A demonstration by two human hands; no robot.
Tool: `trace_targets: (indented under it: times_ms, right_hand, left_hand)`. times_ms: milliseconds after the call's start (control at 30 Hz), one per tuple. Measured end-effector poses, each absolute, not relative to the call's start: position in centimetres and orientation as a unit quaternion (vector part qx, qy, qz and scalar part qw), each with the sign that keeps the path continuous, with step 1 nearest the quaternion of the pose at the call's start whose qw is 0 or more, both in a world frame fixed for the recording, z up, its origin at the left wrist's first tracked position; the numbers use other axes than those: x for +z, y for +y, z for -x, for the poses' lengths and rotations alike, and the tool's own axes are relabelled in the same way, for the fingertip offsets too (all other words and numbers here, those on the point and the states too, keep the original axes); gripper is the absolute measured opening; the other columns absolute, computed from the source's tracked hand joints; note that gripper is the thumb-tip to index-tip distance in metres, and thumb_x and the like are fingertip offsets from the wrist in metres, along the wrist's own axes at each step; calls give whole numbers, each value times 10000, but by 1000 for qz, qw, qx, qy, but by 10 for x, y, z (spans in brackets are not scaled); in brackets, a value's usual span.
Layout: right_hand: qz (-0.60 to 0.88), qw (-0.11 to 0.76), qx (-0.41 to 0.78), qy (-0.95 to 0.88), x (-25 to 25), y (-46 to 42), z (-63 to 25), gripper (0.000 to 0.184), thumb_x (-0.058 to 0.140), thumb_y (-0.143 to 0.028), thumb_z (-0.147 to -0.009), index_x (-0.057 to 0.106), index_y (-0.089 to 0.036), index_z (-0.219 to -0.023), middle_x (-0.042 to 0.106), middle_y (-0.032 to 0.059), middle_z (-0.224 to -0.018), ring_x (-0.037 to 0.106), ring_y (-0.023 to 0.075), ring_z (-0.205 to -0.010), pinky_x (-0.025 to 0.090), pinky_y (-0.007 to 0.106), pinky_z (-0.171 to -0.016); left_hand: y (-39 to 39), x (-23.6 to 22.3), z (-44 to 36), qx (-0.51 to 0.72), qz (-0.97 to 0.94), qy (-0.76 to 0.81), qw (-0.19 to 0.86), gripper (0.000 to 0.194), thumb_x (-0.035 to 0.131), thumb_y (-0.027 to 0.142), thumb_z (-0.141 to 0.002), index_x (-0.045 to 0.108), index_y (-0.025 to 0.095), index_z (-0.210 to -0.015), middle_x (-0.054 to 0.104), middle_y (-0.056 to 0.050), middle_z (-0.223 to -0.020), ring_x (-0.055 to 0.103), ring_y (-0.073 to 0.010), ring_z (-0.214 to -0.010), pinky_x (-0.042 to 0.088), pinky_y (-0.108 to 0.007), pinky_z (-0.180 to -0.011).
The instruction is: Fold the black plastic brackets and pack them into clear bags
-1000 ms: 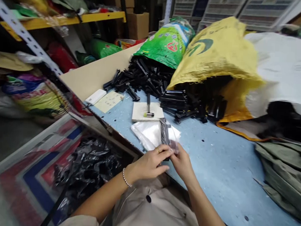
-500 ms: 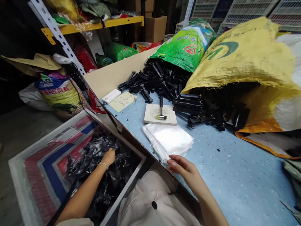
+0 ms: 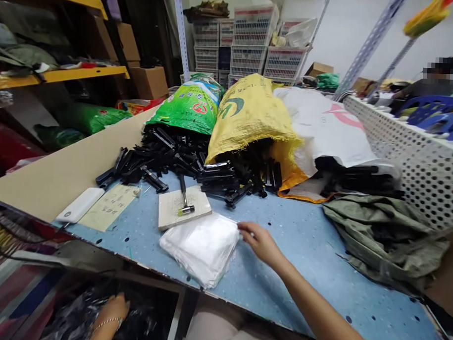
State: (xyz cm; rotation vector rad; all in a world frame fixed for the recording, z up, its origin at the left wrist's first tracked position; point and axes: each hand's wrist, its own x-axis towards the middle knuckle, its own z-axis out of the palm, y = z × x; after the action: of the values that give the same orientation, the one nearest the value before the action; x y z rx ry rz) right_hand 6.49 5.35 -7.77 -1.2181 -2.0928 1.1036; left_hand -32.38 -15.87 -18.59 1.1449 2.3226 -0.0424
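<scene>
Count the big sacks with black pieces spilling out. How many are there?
3. The green sack is on the left, the yellow woven sack is in the middle, and the white sack is on the right. More could be hidden behind them.

sacks (image 3: 246, 116): 3 | hammer (image 3: 181, 191): 1 | clear bag stack (image 3: 199, 248): 1 | hands (image 3: 259, 243) (image 3: 112, 310): 2

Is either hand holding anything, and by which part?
The right hand grips nothing, beside the clear plastic bags; the left hand, among black plastic, cannot be told.

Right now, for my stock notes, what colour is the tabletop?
Tabletop: speckled pale blue, head view.
</scene>
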Motion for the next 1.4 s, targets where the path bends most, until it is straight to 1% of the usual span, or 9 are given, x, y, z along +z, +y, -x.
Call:
trace_targets:
  times_ms: [67,167,267,400,533,800,1033,1300,1400]
  right_hand:
    - [474,218,235,-820,-67,101,-58,375,378,-136,-874,618,-190,-1157,627,115,-1189,562,230,-1124,437,399,-970]
    - [476,207,193,-833,-54,157,-47,408,404,-79,-842,581,-166,-1199,536,152,-1321,396,271,-1305,301,473,-1070]
    - [453,190,208,-846,-46,176,-48,272,510,-165,-847,619,-154,-1096,598,160,-1206,439,302,-1241,291,496,-1047]
    - [421,185,286,-841,-46,132,-64,290,399,-341,-946,626,-163,-979,650,77,-940,591,203,-897,458,333,-813]
    - [377,261,594,-660,-53,52,-79,456,357,-543,-939,586,-157,-858,570,6,-699,528,130,-621,439,249,-585]
    - [450,517,528,-502,-19,21,-116,375,609,-548,-808,597,-200,-949,629,40,-909,586,162,-829,483,303,-756]
    - [407,392,708,-423,-18,36,-116,399,620,-555,-782,548,-168,-719,558,-16,-629,476,83,-521,407,238,-537]
    - [354,251,339,-835,-20,-19,-122,235,461,-398,-941,575,-193,-954,606,79,-905,535,188,-823,437,345,-759]
    - [365,239,337,-834,-30,-26,-117,255,398,-389,-964,558,-192,-939,590,68,-868,519,189,-808,431,343,-744]
  left_hand:
    - [-154,-167,296,19,-454,819,350,239,510,312,-697,696,178,-767,720,-110,-815,674,-314,-920,486,-397,-858]
    - [-148,-121,242,106,-471,677,556,321,567,434,-733,692,199,-912,713,-36,-832,665,-235,-785,493,-349,-819]
    - [-132,-74,192,206,-440,556,675,414,657,492,-711,680,201,-1005,693,-37,-880,639,-188,-698,497,-348,-787]
    - [-81,-43,138,403,-400,538,623,522,676,524,-726,634,205,-1138,662,-97,-1076,629,-237,-948,455,-386,-930]
    - [-27,-35,85,562,-378,459,574,605,646,522,-767,529,210,-1272,556,-118,-1295,492,-266,-1229,360,-399,-1062]
    - [-20,-26,34,528,-352,413,653,413,644,447,-778,594,171,-1081,639,-47,-876,619,-163,-731,527,-302,-694]
    - [-17,-31,27,519,-364,495,595,398,650,465,-759,589,177,-1028,610,12,-693,570,-123,-602,474,-240,-595]
    - [-11,-22,41,542,-269,463,647,372,622,488,-749,597,136,-864,610,-9,-657,551,-109,-549,452,-234,-563]
    - [-14,-21,39,539,-313,474,622,380,590,503,-781,598,141,-896,589,-6,-661,527,-111,-554,429,-229,-548]
